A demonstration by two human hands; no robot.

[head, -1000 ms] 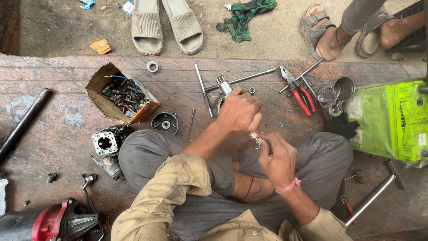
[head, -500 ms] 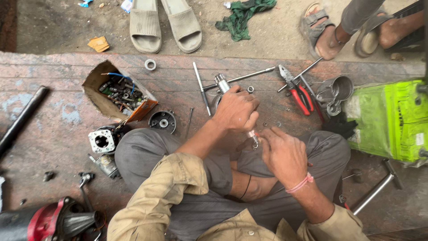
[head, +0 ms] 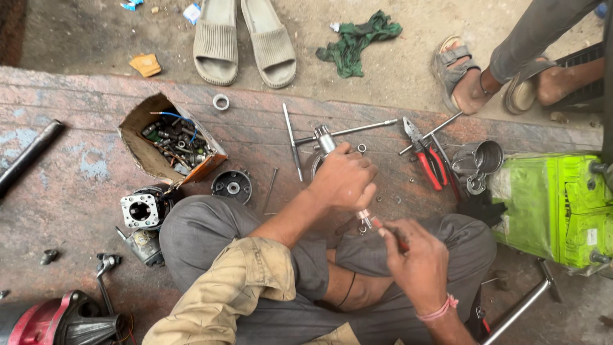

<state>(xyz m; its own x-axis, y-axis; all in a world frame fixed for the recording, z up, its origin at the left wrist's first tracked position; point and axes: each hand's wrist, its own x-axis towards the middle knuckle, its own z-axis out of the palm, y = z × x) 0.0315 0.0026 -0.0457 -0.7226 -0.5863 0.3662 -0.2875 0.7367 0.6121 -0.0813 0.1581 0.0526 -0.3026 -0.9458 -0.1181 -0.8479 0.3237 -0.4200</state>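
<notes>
I sit cross-legged on a reddish stone slab [head: 76, 166]. My left hand [head: 345, 179] is closed around a small shiny metal part [head: 364, 216] that sticks out below the fist. My right hand [head: 418, 265], with a pink thread band on the wrist, grips a thin red-handled tool [head: 382, 225]. The tool's tip meets the metal part over my lap. Most of the tool is hidden inside the fingers.
A torn cardboard box [head: 167, 142] of small parts lies to the left, beside an engine cylinder [head: 142, 208] and a round black cover [head: 232, 186]. T-handle wrenches [head: 338, 135] and red pliers [head: 426, 156] lie ahead. A green machine [head: 559, 204] stands right. Another person's sandalled feet [head: 472, 80] are at upper right.
My right hand has slid a little down and to the right while staying at the metal part. My left hand keeps its grip in nearly the same place.
</notes>
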